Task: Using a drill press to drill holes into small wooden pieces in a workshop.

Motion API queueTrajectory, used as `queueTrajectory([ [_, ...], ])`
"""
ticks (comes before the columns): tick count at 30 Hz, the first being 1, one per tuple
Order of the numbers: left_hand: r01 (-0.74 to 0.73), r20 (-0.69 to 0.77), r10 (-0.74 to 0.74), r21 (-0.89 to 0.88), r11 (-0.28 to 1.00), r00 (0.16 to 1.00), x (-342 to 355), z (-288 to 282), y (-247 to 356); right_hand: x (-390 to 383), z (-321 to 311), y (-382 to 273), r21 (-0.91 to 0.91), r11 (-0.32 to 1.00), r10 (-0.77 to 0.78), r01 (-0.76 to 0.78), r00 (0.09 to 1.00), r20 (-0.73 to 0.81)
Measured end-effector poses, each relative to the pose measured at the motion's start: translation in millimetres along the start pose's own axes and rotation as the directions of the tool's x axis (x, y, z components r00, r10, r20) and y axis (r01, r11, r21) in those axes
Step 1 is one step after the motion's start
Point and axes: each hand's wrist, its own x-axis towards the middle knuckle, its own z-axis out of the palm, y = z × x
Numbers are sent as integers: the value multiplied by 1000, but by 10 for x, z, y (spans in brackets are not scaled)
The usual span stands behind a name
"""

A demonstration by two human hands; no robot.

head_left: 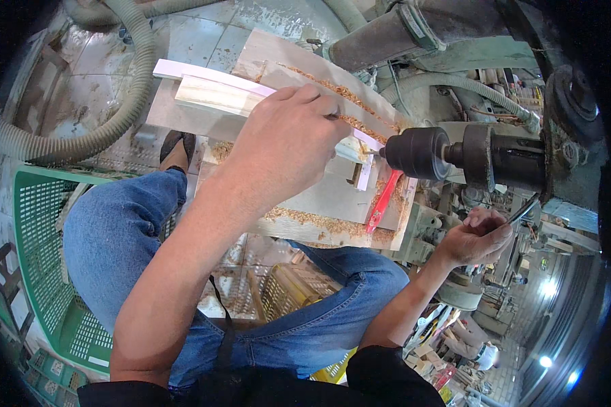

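My left hand (288, 139) is closed over a pale wooden piece (214, 95), pressing it against a white strip (176, 70) on the work board. The far end of the wood lies under the drill chuck (417, 153), where a thin drill bit (373, 152) sits at or just beside it; exact contact is hard to tell. My right hand (478, 237) has its fingers curled round the end of a dark metal lever (523, 209) on the drilling machine. A red-handled tool (384, 202) lies on the board close to the chuck.
Wood shavings (339, 88) are strewn over the board (332, 197). A green plastic crate (44, 230) stands at the left by my leg, below a thick ribbed hose (139, 68). A large pipe (380, 41) runs behind. Another person (472, 342) is bent over at the lower right.
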Motion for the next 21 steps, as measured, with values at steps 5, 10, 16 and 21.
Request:
queueTrajectory([
  [5,-8,-6,8,-1,1000,1000,-2,6,-2,4,24,-2,-70,996,-53,57,997,56],
  [10,-11,-6,12,5,1000,1000,3,2,-5,11,4,39,-18,999,-35,36,996,79],
  [16,-5,-8,5,5,1000,1000,3,15,-4,-11,53,36,0,1000,-3,3,998,65],
  [21,-8,-15,8,5,1000,1000,-2,5,-2,-28,59,15,-10,999,50,-49,996,74],
])
